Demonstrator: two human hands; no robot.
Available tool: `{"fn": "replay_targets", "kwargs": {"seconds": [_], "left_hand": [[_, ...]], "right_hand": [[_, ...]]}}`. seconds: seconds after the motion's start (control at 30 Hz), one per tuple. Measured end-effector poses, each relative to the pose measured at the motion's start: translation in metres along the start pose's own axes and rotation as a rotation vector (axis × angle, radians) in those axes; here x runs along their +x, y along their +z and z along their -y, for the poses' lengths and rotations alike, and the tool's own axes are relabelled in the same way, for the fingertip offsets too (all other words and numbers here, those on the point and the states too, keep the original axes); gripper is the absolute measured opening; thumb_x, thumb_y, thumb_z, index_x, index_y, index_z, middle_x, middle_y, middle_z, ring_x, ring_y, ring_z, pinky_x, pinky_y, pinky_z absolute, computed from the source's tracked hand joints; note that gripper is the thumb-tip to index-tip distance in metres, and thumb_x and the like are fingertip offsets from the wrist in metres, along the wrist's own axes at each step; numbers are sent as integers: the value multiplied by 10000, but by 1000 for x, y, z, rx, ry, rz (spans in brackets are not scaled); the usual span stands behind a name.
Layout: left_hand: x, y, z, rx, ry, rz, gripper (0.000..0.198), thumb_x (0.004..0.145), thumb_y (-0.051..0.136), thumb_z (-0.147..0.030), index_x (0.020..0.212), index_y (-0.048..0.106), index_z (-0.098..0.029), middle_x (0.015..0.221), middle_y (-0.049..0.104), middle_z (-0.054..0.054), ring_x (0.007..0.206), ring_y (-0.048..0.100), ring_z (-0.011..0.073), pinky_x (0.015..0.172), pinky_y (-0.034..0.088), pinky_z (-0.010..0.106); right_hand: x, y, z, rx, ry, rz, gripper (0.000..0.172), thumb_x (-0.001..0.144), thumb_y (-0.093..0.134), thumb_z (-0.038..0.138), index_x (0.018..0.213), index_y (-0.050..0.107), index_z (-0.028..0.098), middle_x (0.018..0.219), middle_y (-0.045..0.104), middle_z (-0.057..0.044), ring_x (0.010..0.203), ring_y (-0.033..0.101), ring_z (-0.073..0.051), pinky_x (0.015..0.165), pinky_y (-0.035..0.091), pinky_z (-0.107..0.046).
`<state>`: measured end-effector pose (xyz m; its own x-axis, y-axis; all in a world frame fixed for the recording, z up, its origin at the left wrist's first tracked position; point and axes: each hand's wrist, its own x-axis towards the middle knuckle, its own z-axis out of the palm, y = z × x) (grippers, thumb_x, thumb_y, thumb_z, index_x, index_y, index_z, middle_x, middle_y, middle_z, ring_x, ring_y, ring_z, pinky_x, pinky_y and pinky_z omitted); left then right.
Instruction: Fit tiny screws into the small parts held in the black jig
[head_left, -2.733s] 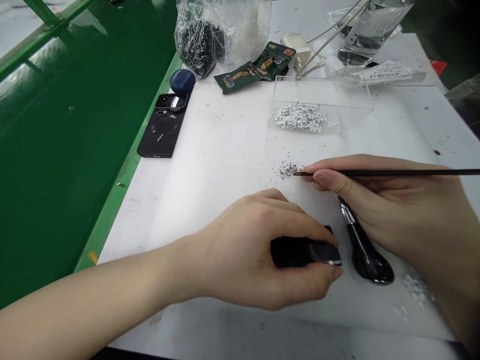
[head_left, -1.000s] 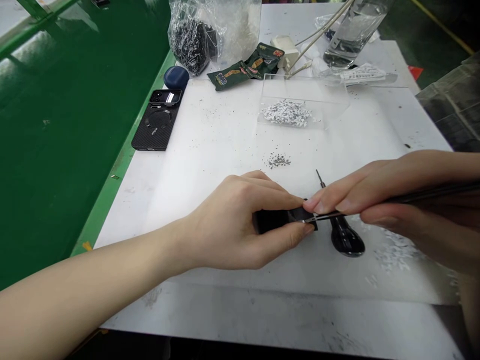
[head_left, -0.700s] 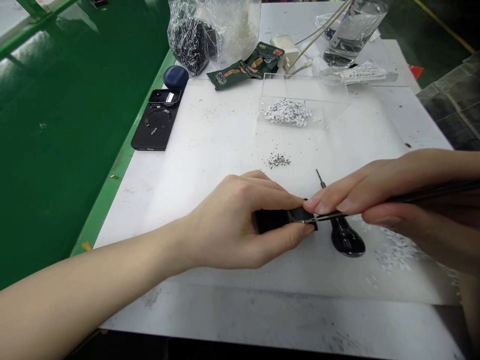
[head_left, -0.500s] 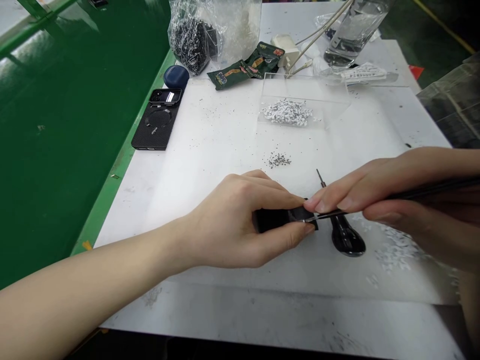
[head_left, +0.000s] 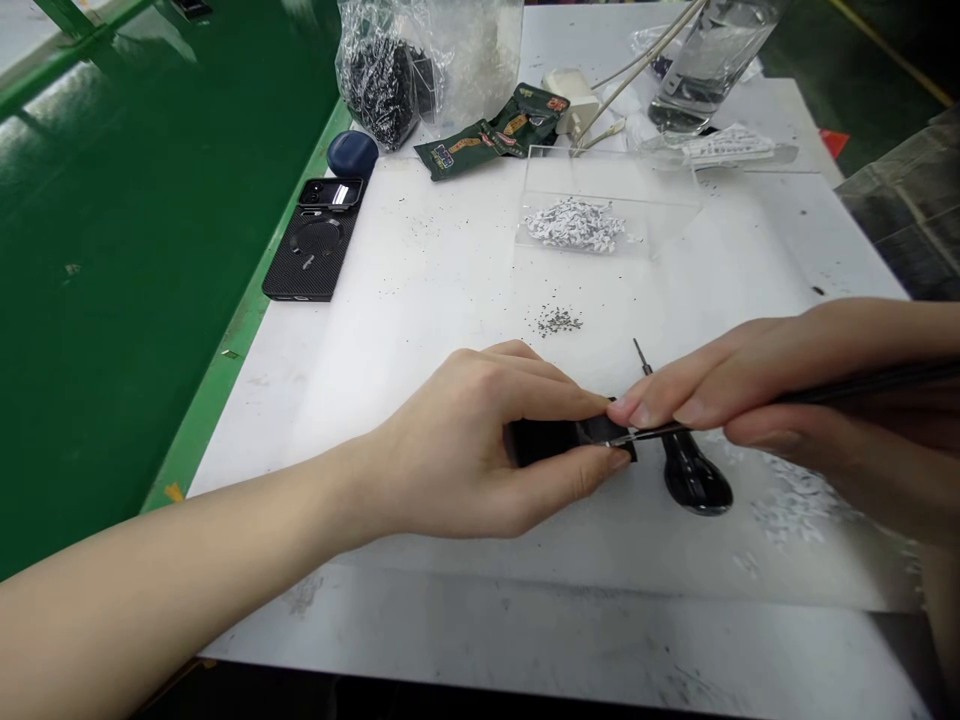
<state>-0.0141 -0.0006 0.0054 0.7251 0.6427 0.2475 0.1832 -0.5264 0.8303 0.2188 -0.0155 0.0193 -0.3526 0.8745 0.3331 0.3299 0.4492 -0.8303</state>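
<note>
My left hand (head_left: 480, 445) pinches a small flat black piece (head_left: 544, 442) between thumb and fingers, and most of the piece is hidden by the fingers. My right hand (head_left: 787, 385) holds long, thin black tweezers (head_left: 862, 388), their fine tip pressed against the piece's right end. Just beyond the fingers lies a small screwdriver (head_left: 694, 480) with a black bulb handle, its metal shaft partly behind my right fingers. A little heap of dark specks (head_left: 557, 321) sits on the white sheet (head_left: 420, 250) above my hands. White bits (head_left: 799, 510) lie scattered under my right hand.
A clear acrylic tray (head_left: 574, 225) holds white bits. Behind it are green sachets (head_left: 487, 130), a plastic bag of black bits (head_left: 379, 80), a white charger (head_left: 570, 90) and a glass vessel (head_left: 712, 60). A carbon-pattern phone (head_left: 311, 250) and blue round case (head_left: 352, 153) lie by the green bench edge.
My right hand has moved from the specks to the black piece, bringing the tweezers tip onto its end. Over the last half second, my hands have stayed nearly still.
</note>
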Motion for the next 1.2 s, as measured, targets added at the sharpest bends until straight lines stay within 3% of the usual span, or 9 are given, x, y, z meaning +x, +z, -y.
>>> {"fn": "replay_targets", "kwargs": {"seconds": [0.1,0.37,0.63,0.87,1.2], "left_hand": [[0,-1,0,-4,3,10,170,913,627,-203,793,720,-128,850,764,69,757,702,157,806,540,295],[0,-1,1,20,16,25,201,930,600,-212,766,680,-127,854,757,70,749,688,156,832,532,321],[-1,-2,1,34,26,31,192,936,594,-217,776,658,-133,858,750,73,773,692,159,850,513,312],[-1,-2,1,44,26,31,193,939,598,-207,776,657,-120,868,747,73,772,677,163,832,512,324],[0,-2,0,25,38,38,202,933,607,-174,818,704,-39,806,722,117,757,669,180,829,496,336]], "right_hand": [[1,-2,-1,-13,-23,83,190,787,748,201,927,781,325,909,785,9,811,749,-271,730,664,-362],[-4,-9,-4,-71,-84,150,217,800,731,187,964,770,323,980,787,9,858,762,-264,788,666,-331],[-3,-12,3,-77,-57,210,197,819,716,178,953,764,314,1026,783,7,879,765,-248,728,671,-289],[2,-2,-5,40,-53,90,163,826,722,162,932,759,280,916,782,-2,851,752,-246,732,656,-352],[-1,-2,-9,36,-74,86,165,812,739,199,945,772,291,926,782,12,848,751,-265,730,660,-369]]}}
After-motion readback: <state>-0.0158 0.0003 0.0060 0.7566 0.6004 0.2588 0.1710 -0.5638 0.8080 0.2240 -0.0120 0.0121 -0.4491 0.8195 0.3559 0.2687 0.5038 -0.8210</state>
